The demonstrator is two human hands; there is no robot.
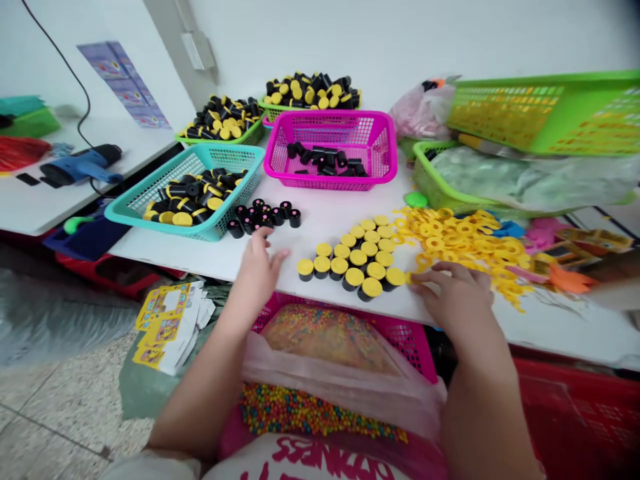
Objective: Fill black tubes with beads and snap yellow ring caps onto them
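Observation:
My left hand (259, 263) is at the front of a cluster of small black cylinders (265, 215), several with pink dots on top. Its thumb and fingers are apart, and the fingertips reach the nearest cylinders. To the right stands a group of black cylinders with yellow caps (357, 258), upright and packed in slanting rows. My right hand (457, 290) is beside that group's right end, fingers pinched around a small yellow ring (410, 277), partly hidden by the fingertips. Behind this hand spreads a pile of loose yellow rings (450, 237).
Capped cylinders fill a teal basket (231, 220) and green baskets (260, 133) behind; a magenta basket (330, 180) holds black ones. Green baskets (530, 113) with bags stand right. Below the table edge is a bag of colored beads (320, 413). A blue heat-gun-like tool (83, 165) lies left.

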